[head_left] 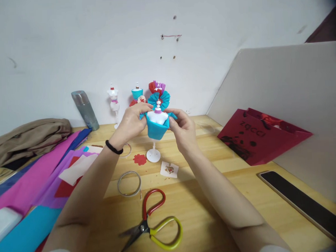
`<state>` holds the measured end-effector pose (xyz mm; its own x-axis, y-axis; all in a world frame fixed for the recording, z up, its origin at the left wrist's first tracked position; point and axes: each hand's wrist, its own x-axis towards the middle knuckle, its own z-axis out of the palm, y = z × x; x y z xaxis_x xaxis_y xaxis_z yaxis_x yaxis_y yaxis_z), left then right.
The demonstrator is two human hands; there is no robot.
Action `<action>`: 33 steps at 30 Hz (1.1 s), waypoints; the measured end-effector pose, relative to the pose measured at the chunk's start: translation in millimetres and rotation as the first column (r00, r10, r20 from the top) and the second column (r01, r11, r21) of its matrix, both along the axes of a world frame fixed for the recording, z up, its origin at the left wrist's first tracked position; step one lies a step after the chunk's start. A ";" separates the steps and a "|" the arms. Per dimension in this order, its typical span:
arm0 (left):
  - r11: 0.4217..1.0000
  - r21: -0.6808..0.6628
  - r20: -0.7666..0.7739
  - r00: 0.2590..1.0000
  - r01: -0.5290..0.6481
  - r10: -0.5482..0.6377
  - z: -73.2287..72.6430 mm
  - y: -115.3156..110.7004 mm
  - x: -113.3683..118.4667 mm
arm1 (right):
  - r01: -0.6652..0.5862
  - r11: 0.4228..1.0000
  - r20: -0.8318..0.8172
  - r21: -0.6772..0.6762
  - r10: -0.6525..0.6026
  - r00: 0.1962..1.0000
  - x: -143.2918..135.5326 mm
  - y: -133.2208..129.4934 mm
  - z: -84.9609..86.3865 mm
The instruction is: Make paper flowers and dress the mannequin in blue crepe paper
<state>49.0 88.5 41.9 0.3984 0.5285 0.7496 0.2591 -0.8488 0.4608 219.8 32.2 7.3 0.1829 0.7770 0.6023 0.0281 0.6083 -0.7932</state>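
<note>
A small white mannequin (157, 117) on a round white base (153, 155) stands upright on the wooden table (204, 198). Blue paper (157, 131) wraps around the front of its torso, below a pink neck band. My left hand (133, 122) pinches the paper's left end, and a black band circles that wrist. On the other side, my right hand (183, 129) holds the right end between thumb and fingers. A red paper flower (139, 159) lies left of the base, and a small white card (169, 169) lies to its right.
Open scissors (144, 226) and a wire coil (129, 183) lie in front. Colored paper (41, 165), brown cloth (32, 139) and a bottle (85, 109) are at left. More mannequins (114, 102) stand behind. At right are a red bag (260, 135) and a phone (302, 203).
</note>
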 end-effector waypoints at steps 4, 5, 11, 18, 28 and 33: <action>0.998 0.052 -0.040 0.998 -0.047 0.050 12.4 -21.6 -3.2 | -0.021 1.000 -0.016 0.005 0.021 1.000 -1.4 -13.2 7.6; 0.996 0.063 -0.042 0.997 -0.066 0.068 14.4 -26.4 -4.0 | -0.034 0.999 -0.023 0.000 0.034 0.999 -1.9 -15.9 8.8; 0.987 0.023 -0.093 0.983 -0.156 0.158 14.8 -44.3 -8.7 | -0.091 0.994 -0.009 -0.061 0.091 0.996 -3.8 -20.2 7.7; 0.972 -0.010 -0.194 0.954 -0.234 0.228 16.0 -55.1 -17.9 | -0.180 0.976 -0.012 -0.120 0.179 0.984 -6.7 -21.0 5.4; 0.957 -0.101 -0.280 0.931 -0.272 0.235 15.1 -69.2 -27.4 | -0.202 0.948 0.099 -0.246 0.232 0.968 6.3 -20.8 16.0; 0.966 -0.079 -0.329 0.921 -0.247 0.208 17.2 -71.3 -33.5 | -0.251 0.923 0.150 -0.290 0.303 0.941 25.3 -22.1 25.3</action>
